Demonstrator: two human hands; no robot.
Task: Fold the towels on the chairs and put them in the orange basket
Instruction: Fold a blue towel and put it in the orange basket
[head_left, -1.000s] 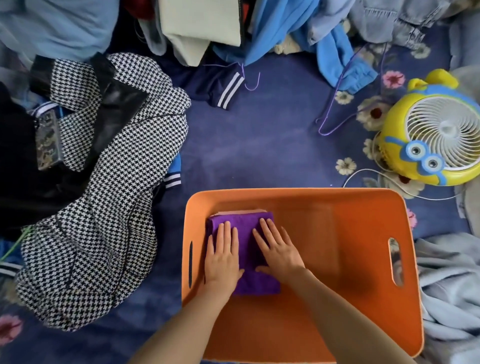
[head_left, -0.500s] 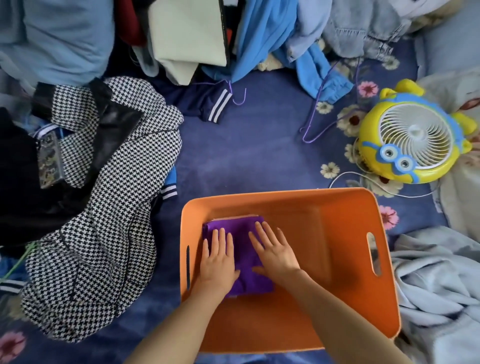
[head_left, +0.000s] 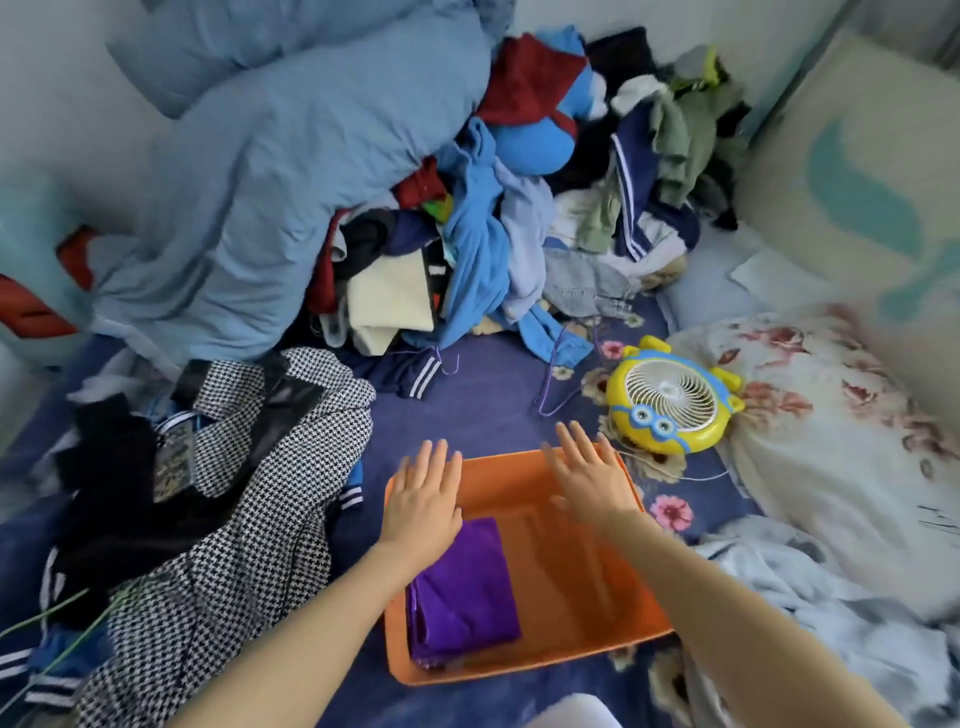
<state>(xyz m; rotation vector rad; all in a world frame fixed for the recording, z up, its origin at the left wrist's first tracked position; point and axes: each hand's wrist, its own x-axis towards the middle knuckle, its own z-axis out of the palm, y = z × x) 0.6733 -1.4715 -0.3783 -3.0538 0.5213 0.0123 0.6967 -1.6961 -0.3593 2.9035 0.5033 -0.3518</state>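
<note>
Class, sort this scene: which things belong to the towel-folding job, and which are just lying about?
Job: orange basket, folded purple towel inside it, left hand, right hand, both open over its far rim.
Lying about: yellow fan, checked coat, blue duvet, heap of clothes, flowered pillow.

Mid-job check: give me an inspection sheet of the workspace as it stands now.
Surface: dark blue floral sheet, partly covered.
Job's things: folded purple towel lies in the left side of the orange basket; no chairs seen.
Clutter: houndstooth garment left of the basket; clothes pile beyond it.
Hands: left hand and right hand both open, holding nothing, over the basket's far rim.
Cables: white cable by the yellow fan.
Surroundings: blue bedding, floral pillow.
</note>
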